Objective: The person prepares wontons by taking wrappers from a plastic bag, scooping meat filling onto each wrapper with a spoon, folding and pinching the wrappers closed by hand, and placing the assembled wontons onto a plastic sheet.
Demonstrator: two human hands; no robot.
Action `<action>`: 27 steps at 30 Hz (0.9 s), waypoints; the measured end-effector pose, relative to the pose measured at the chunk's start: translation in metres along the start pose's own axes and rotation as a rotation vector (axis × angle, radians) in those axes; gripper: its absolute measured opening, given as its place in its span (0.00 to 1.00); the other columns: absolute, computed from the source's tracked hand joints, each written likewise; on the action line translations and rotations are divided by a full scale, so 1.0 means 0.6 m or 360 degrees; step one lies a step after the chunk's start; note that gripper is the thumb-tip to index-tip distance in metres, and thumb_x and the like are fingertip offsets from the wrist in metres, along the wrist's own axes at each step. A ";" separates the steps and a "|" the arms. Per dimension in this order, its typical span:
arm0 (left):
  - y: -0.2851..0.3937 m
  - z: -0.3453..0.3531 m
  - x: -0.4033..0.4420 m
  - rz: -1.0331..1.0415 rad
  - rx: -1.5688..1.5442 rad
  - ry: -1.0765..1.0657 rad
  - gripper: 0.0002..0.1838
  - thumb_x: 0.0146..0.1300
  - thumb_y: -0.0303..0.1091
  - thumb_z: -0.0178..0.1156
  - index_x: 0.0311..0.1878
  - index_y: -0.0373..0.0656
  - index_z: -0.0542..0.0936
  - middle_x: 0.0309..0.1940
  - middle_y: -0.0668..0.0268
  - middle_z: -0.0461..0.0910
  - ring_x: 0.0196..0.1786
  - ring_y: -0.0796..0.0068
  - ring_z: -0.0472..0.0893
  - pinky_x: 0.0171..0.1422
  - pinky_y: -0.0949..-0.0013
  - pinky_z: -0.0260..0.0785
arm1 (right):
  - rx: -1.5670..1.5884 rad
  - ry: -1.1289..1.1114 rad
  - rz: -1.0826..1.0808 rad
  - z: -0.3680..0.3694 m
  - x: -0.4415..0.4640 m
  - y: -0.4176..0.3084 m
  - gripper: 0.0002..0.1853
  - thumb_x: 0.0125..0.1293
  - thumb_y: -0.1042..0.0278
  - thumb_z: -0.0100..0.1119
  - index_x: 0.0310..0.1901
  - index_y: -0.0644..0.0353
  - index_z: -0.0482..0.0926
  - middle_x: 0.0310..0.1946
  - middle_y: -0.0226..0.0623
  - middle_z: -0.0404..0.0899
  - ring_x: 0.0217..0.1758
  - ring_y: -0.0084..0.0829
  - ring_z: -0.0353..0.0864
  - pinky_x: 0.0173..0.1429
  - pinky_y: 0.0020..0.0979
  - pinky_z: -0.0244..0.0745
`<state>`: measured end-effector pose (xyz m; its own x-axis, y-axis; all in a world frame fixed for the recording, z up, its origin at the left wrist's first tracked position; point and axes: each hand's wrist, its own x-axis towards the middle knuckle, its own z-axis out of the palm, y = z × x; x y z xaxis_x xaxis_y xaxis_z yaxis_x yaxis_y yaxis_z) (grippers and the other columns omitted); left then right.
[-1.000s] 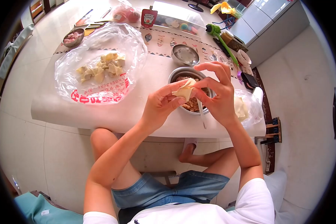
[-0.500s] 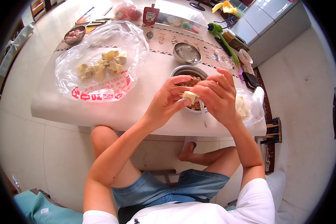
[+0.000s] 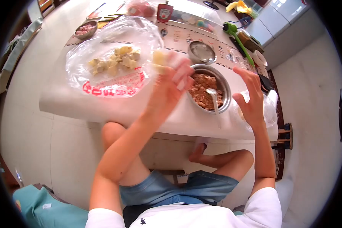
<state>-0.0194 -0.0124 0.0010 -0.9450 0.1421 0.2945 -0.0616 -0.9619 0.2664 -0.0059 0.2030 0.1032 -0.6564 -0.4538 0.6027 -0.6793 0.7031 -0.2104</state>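
Pale yellow and blurred, a small folded dough piece (image 3: 159, 59) sits at the fingertips of the person's left hand (image 3: 171, 81), which is closed on it; the fingers are too blurred to tell the exact grip. Dough piece and hand are raised over the white worktop (image 3: 171, 121), between a spread clear plastic bag with red lettering (image 3: 74, 62) and a round steel bowl of brown minced filling (image 3: 226, 93). On the bag lies a cluster of folded, cream-coloured dumplings (image 3: 119, 60).

The right hand (image 3: 251, 100) is open, thumb and fingers spread apart, just to the right of the steel bowl. A metal spoon (image 3: 214, 98) rests tilted in the filling, its handle over the bowl's near rim. Beside the right wrist lies a crumpled clear plastic bag (image 3: 270, 110), partly hidden by the arm.

Beyond the filling stands a smaller, shiny metal bowl (image 3: 202, 52), close to the larger one. At the far left, a small metal bowl of pale pink pieces (image 3: 86, 30) stands near the lettered bag's edge. Farther back are a red pouch with a white label (image 3: 164, 13), a clear plastic box of colourful items (image 3: 193, 19) and a patterned runner (image 3: 178, 35). Toward the right lies a long green object (image 3: 239, 43), near a white bowl (image 3: 260, 58).
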 end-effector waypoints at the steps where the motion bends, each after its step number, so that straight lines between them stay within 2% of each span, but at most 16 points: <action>1: 0.011 0.000 0.003 0.0077 0.0100 0.0039 0.29 0.66 0.45 0.53 0.68 0.50 0.58 0.60 0.68 0.69 0.58 0.77 0.72 0.62 0.68 0.66 | -0.0108 -0.0011 0.0048 -0.007 -0.015 0.017 0.17 0.58 0.62 0.62 0.48 0.55 0.78 0.47 0.37 0.76 0.50 0.37 0.72 0.57 0.36 0.65; 2: 0.021 -0.001 0.005 0.0148 0.0188 0.0071 0.29 0.67 0.45 0.51 0.69 0.53 0.56 0.62 0.70 0.67 0.60 0.78 0.70 0.63 0.67 0.65 | -0.0230 -0.0024 0.0101 -0.017 -0.032 0.037 0.16 0.58 0.63 0.62 0.48 0.55 0.79 0.46 0.36 0.77 0.49 0.37 0.73 0.56 0.36 0.66; 3: 0.019 0.000 0.004 0.0091 0.0192 0.0040 0.30 0.67 0.44 0.52 0.68 0.51 0.56 0.60 0.67 0.68 0.59 0.76 0.71 0.62 0.67 0.66 | -0.0404 -0.0020 0.0161 -0.025 -0.052 0.069 0.13 0.58 0.67 0.61 0.45 0.57 0.79 0.41 0.37 0.77 0.47 0.36 0.74 0.51 0.33 0.69; 4: 0.014 0.000 -0.001 0.0033 0.0194 0.0006 0.30 0.66 0.43 0.53 0.68 0.48 0.56 0.59 0.64 0.69 0.59 0.74 0.72 0.61 0.67 0.68 | -0.0360 -0.0015 0.0410 -0.033 -0.070 0.097 0.09 0.58 0.69 0.60 0.40 0.60 0.79 0.35 0.38 0.79 0.42 0.35 0.77 0.47 0.33 0.71; 6: 0.005 -0.001 -0.003 -0.0061 0.0261 -0.0078 0.29 0.66 0.42 0.53 0.67 0.46 0.58 0.56 0.60 0.71 0.57 0.72 0.73 0.60 0.67 0.69 | -0.0456 -0.0202 0.0827 -0.057 -0.110 0.154 0.06 0.57 0.70 0.59 0.36 0.62 0.79 0.31 0.40 0.79 0.38 0.34 0.78 0.44 0.33 0.72; 8: 0.003 0.001 -0.006 -0.0133 0.0408 -0.0160 0.27 0.67 0.42 0.53 0.66 0.45 0.60 0.53 0.59 0.74 0.56 0.72 0.74 0.60 0.66 0.69 | -0.0370 -0.0409 0.1001 -0.075 -0.146 0.181 0.07 0.56 0.69 0.59 0.33 0.63 0.78 0.28 0.41 0.79 0.35 0.35 0.78 0.42 0.33 0.73; 9: 0.001 0.013 -0.009 -0.0160 0.0406 -0.0097 0.24 0.66 0.41 0.54 0.63 0.43 0.65 0.48 0.60 0.77 0.51 0.71 0.77 0.55 0.68 0.72 | -0.0296 -0.0442 0.1064 -0.075 -0.163 0.191 0.08 0.53 0.68 0.61 0.31 0.63 0.78 0.28 0.41 0.78 0.34 0.35 0.78 0.41 0.33 0.73; 11: 0.003 0.022 -0.024 -0.0216 0.0587 -0.0252 0.17 0.66 0.39 0.54 0.54 0.41 0.71 0.43 0.60 0.78 0.45 0.70 0.78 0.46 0.71 0.74 | -0.0296 -0.0582 0.0992 -0.071 -0.181 0.191 0.08 0.52 0.67 0.61 0.30 0.63 0.77 0.29 0.41 0.77 0.35 0.36 0.78 0.42 0.33 0.73; 13: 0.022 0.032 -0.059 -0.0412 0.0528 -0.0524 0.16 0.63 0.44 0.57 0.48 0.45 0.75 0.35 0.66 0.77 0.35 0.70 0.77 0.35 0.70 0.70 | -0.0307 -0.0576 0.0924 -0.073 -0.202 0.194 0.09 0.50 0.66 0.61 0.29 0.62 0.76 0.29 0.41 0.76 0.36 0.37 0.77 0.43 0.33 0.72; 15: -0.010 0.136 -0.108 0.0184 -0.0406 -0.0984 0.08 0.61 0.41 0.56 0.36 0.48 0.77 0.26 0.67 0.76 0.29 0.67 0.77 0.30 0.66 0.69 | -0.0312 -0.0446 0.0832 -0.066 -0.217 0.211 0.09 0.49 0.65 0.61 0.29 0.61 0.75 0.30 0.41 0.75 0.37 0.38 0.77 0.44 0.34 0.72; 16: -0.026 0.188 -0.133 0.0359 -0.0898 -0.1323 0.07 0.60 0.39 0.56 0.30 0.49 0.78 0.22 0.67 0.75 0.26 0.66 0.77 0.28 0.65 0.69 | -0.0264 -0.0460 0.0810 -0.068 -0.226 0.217 0.10 0.49 0.63 0.61 0.30 0.61 0.76 0.30 0.41 0.75 0.38 0.38 0.76 0.45 0.35 0.71; 17: 0.051 0.221 -0.085 -0.0134 -0.0277 -0.2502 0.17 0.61 0.51 0.56 0.39 0.47 0.82 0.35 0.70 0.80 0.40 0.62 0.81 0.49 0.69 0.72 | -0.0236 -0.0439 0.0786 -0.070 -0.230 0.217 0.11 0.49 0.62 0.61 0.30 0.60 0.76 0.30 0.41 0.75 0.38 0.38 0.75 0.44 0.34 0.71; 18: 0.065 0.254 -0.105 -0.0331 -0.0306 -0.2567 0.15 0.69 0.41 0.45 0.34 0.48 0.80 0.35 0.69 0.80 0.39 0.73 0.80 0.45 0.73 0.69 | -0.0214 -0.0460 0.0797 -0.076 -0.228 0.214 0.12 0.48 0.61 0.62 0.30 0.60 0.76 0.31 0.40 0.74 0.38 0.38 0.75 0.45 0.35 0.71; 19: 0.067 0.274 -0.120 -0.0367 -0.0323 -0.2564 0.15 0.69 0.41 0.45 0.34 0.48 0.80 0.35 0.69 0.80 0.39 0.73 0.80 0.45 0.73 0.69 | -0.0178 -0.0530 0.0767 -0.081 -0.233 0.213 0.12 0.49 0.65 0.65 0.31 0.60 0.75 0.30 0.38 0.71 0.39 0.36 0.74 0.46 0.34 0.70; 22: 0.051 0.290 -0.145 -0.0296 -0.0380 -0.2408 0.15 0.69 0.41 0.45 0.34 0.48 0.80 0.35 0.69 0.80 0.39 0.72 0.80 0.45 0.72 0.70 | -0.0224 -0.0467 0.0681 -0.083 -0.243 0.211 0.13 0.48 0.66 0.64 0.33 0.61 0.74 0.29 0.37 0.70 0.41 0.37 0.73 0.50 0.35 0.68; 27: 0.026 0.296 -0.170 -0.0249 -0.0333 -0.2285 0.15 0.69 0.41 0.45 0.34 0.48 0.80 0.35 0.69 0.81 0.39 0.72 0.80 0.45 0.72 0.70 | -0.0098 -0.0360 0.0747 -0.078 -0.254 0.221 0.08 0.50 0.69 0.61 0.30 0.63 0.75 0.30 0.37 0.73 0.38 0.36 0.75 0.46 0.33 0.71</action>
<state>0.1332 -0.0005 0.1384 0.1950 0.2320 0.9530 -0.2945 -0.9129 0.2825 0.0191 0.3913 0.0198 -0.9446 -0.1842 0.2715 -0.2787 0.8870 -0.3681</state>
